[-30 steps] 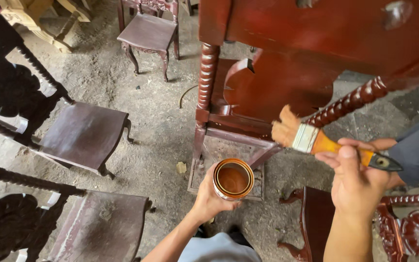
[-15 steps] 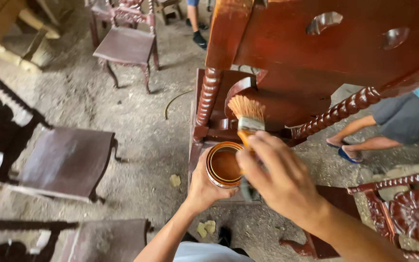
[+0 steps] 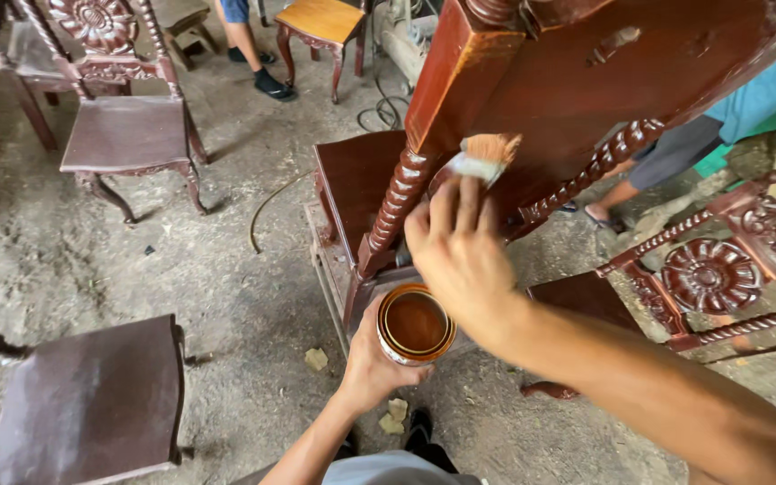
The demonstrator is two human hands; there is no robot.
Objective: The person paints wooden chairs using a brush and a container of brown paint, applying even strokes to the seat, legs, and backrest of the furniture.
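My left hand (image 3: 372, 366) grips a small round can (image 3: 415, 324) of brown varnish from below, held low in front of me. Just above the can, my right hand (image 3: 460, 256) is closed on a paintbrush (image 3: 485, 156); its pale bristles press against the dark red carved wooden chair (image 3: 541, 99) that leans overhead. The bristles touch beside the chair's twisted spindle post (image 3: 400, 203). The brush handle is hidden inside my fist.
Dark wooden chairs stand on the dusty floor at lower left (image 3: 92, 404) and upper left (image 3: 127, 135). A carved chair back (image 3: 720, 278) lies at right. Another person's legs (image 3: 639, 180) show behind the chair, and other feet (image 3: 262, 72) by a stool (image 3: 321, 27).
My right hand lifted the brush from over the can up to the chair's wood. The can stayed in my left hand. The view shifted up and left.
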